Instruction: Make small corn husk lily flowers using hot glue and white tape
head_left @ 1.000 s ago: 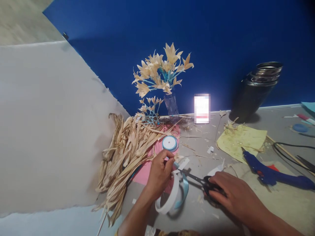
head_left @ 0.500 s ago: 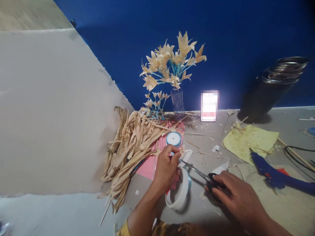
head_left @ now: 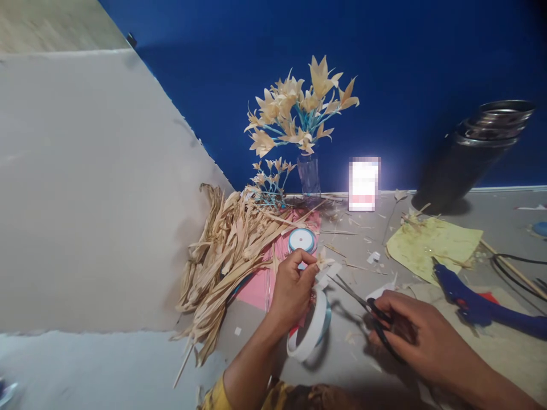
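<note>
My left hand (head_left: 294,285) is closed in a pinch on a small pale husk flower (head_left: 325,261), whose petals poke out past the fingertips. A white strip (head_left: 329,275) lies just beyond the thumb; whether it is attached to the flower I cannot tell. My right hand (head_left: 421,333) grips black-handled scissors (head_left: 352,294), handles spread, with the blade tips pointing at the strip. Below the left hand a white tape roll (head_left: 314,336) stands on its edge. Behind that hand lies a white and blue ribbon spool (head_left: 301,240).
Dried corn husks (head_left: 226,245) are heaped on pink paper (head_left: 252,293) at left. A glass vase (head_left: 308,173) of husk flowers stands by the wall, near a bright blurred screen (head_left: 363,185). Right: blue glue gun (head_left: 482,304), yellow sheet (head_left: 436,245), dark flask (head_left: 465,154).
The scissors have drawn back to the right, away from my left fingers, and their handles have spread. My left hand has shifted slightly right, and more of the flower and white strip shows.
</note>
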